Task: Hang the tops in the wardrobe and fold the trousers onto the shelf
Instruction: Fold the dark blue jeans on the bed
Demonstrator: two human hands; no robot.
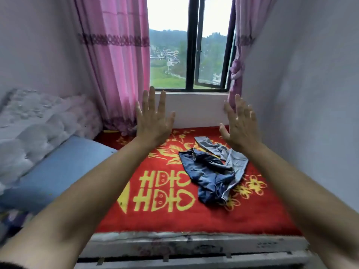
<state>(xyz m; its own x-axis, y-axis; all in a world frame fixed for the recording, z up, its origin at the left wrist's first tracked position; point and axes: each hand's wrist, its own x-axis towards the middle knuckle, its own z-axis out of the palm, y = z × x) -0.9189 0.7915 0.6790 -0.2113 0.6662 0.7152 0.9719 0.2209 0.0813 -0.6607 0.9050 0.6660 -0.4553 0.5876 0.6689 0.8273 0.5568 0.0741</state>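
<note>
The person stood at the foot of the bed with both bare arms stretched out over it. The left hand (153, 115) and the right hand (240, 125) were raised with palms facing away and every one of the fingers (152, 97) straight and spread. Neither hand held or touched anything.

Below and between the hands, nearer the right one, lay the crumpled blue denim trousers (211, 171). They were heaped on the red plush blanket with yellow flowers and characters (174, 220), one paler leg twisted back toward the black-framed window (192, 45). They were unfolded and had not yet been picked up.

A light blue pillow (58, 171) rested along the left edge of the blanket, against the white tufted headboard (38, 123). A pink curtain (116, 55) hung beside the window.

I could see no top, hanger, wardrobe or shelf from there. Whether any tops had been hung already could not be told.

As for the trousers, that half of the job looked to be at its very start. They would have to be taken up, shaken straight, folded and carried to a shelf somewhere out of sight. The loose denim seemed likely to need both hands to flatten it.
</note>
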